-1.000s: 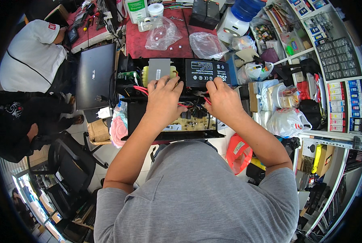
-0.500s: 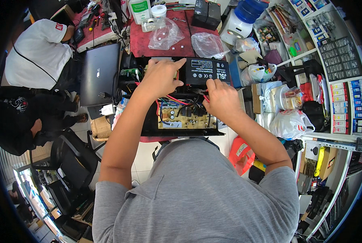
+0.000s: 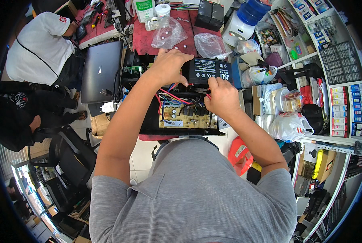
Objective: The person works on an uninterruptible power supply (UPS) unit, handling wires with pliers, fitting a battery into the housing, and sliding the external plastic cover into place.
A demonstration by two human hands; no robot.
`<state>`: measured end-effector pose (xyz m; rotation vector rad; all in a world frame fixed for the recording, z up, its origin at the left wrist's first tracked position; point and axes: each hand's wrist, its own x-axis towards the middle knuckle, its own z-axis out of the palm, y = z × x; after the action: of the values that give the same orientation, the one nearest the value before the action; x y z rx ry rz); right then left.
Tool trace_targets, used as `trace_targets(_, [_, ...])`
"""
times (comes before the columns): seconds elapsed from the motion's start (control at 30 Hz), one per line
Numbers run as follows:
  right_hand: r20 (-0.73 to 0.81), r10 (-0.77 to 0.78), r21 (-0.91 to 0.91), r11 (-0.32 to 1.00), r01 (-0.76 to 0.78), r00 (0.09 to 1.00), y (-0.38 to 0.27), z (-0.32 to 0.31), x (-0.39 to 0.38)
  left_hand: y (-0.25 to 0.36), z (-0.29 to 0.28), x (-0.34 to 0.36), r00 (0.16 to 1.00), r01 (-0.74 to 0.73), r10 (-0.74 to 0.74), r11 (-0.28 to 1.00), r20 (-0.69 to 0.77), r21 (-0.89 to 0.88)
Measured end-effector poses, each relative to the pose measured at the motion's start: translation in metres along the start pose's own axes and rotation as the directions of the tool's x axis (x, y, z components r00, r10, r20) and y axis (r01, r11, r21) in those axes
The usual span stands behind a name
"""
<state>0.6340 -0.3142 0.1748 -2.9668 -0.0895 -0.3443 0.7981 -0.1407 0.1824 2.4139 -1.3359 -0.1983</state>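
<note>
A black sealed battery point(image 3: 207, 72) with white print sits at the far side of an open black metal case point(image 3: 148, 126). My left hand point(image 3: 171, 68) is at the battery's left end, index finger at the far corner and thumb at the near one; its other fingers are partly hidden. Bent fingers of my right hand point(image 3: 221, 96) rest on the battery's near edge, towards the right. A bit of red wire shows beside that thumb. Nearer me in the case lies a tan circuit board point(image 3: 181, 117), with red and blue wires point(image 3: 171, 95) running over it.
Left of the case stands a dark laptop point(image 3: 102, 71). Clear plastic bags point(image 3: 169, 33) lie on the red tabletop point(image 3: 142, 45), with another black battery point(image 3: 210, 15) behind. Shelves point(image 3: 331, 97) line the right side. Two people, one in a white shirt point(image 3: 37, 48), are at the left.
My left index finger has slid slightly right along the battery's far left corner. The right hand stays at the near edge. The whole view has shifted a little.
</note>
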Motion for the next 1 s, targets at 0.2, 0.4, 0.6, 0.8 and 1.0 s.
trace_targets(0.2, [-0.047,0.031,0.058,0.998,-0.029,0.998,0.0,0.004,0.0,-0.005,0.005,0.005,0.999,-0.033,0.033,0.999,-0.025,0.018])
trace_targets(0.4, [-0.085,0.054,0.104,0.994,-0.045,0.995,0.001,0.009,-0.001,-0.005,0.006,0.005,0.998,-0.052,0.053,0.998,-0.041,0.035])
trace_targets(0.6, [-0.115,0.136,0.147,0.982,-0.119,0.984,-0.004,0.011,-0.003,-0.008,0.008,0.007,0.997,-0.062,0.064,0.998,-0.041,0.031])
trace_targets(0.8, [-0.159,0.098,0.141,0.987,-0.076,0.982,-0.003,0.013,-0.009,-0.012,0.015,0.008,0.993,-0.084,0.084,0.996,-0.077,0.012])
trace_targets(1.0, [-0.114,0.136,0.159,0.98,-0.117,0.984,-0.009,0.011,-0.006,-0.012,0.012,0.005,0.996,-0.067,0.067,0.998,-0.053,-0.005])
